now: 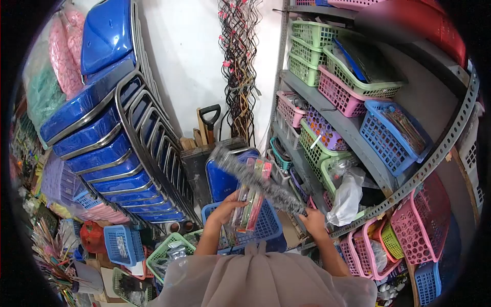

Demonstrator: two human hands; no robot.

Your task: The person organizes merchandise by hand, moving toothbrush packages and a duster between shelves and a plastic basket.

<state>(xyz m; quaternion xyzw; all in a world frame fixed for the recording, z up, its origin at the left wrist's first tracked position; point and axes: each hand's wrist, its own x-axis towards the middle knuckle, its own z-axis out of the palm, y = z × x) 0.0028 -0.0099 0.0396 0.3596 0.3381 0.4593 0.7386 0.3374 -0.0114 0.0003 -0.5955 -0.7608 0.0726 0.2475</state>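
My left hand (229, 206) is closed round a clear pack of several colourful sticks or tubes (251, 197), held upright over a blue basket (271, 225). In my right hand (311, 223) is the lower end of a long grey fluffy duster (279, 192). The duster slants up to the left and crosses the pack. Some small items, too small to tell, lie in the blue basket below my left hand.
Stacked blue chairs (110, 138) stand at the left. Metal shelves (337, 115) with green, pink and blue baskets rise at the right. A black shovel handle (209, 116) leans near the white wall. More baskets (123, 244) sit at the lower left.
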